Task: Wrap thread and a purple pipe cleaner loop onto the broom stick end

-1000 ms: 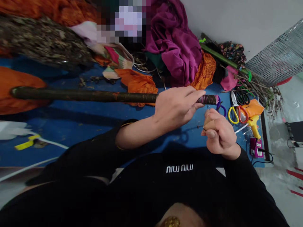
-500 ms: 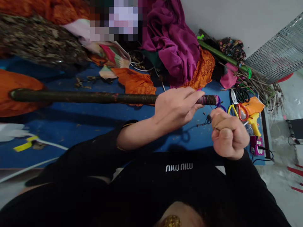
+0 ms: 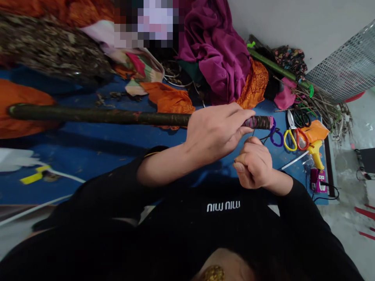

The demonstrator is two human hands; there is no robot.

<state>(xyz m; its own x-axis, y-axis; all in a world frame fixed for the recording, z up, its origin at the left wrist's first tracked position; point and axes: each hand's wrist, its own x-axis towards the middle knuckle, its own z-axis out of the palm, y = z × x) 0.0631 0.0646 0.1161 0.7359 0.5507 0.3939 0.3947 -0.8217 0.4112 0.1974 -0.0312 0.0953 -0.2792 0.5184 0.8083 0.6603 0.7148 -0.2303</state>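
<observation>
A long dark green stick (image 3: pixel 117 116) lies level across the view, its right end wrapped in dark and purplish windings (image 3: pixel 262 122). My left hand (image 3: pixel 216 130) is closed around the stick just left of that wrapped end. Below the tip, my right hand (image 3: pixel 254 163) is a closed fist, apart from the stick. A thin dark cord (image 3: pixel 265 137) shows by its knuckles, and a fine strand runs up toward the stick. The part inside the fist is hidden. Purple loop handles (image 3: pixel 277 137) lie just right of the stick's tip.
Scissors with red and yellow handles (image 3: pixel 301 139), a yellow glue gun (image 3: pixel 316 154) and a purple power strip (image 3: pixel 318 180) lie at the right. Magenta cloth (image 3: pixel 216 50), orange cloth (image 3: pixel 171 99) and twigs (image 3: pixel 331 105) line the back. A bag of dried leaves (image 3: pixel 55 50) stands far left.
My right fist has moved left and slightly down, closer under my left hand. The purple handles now show more fully. My left hand keeps its hold on the stick.
</observation>
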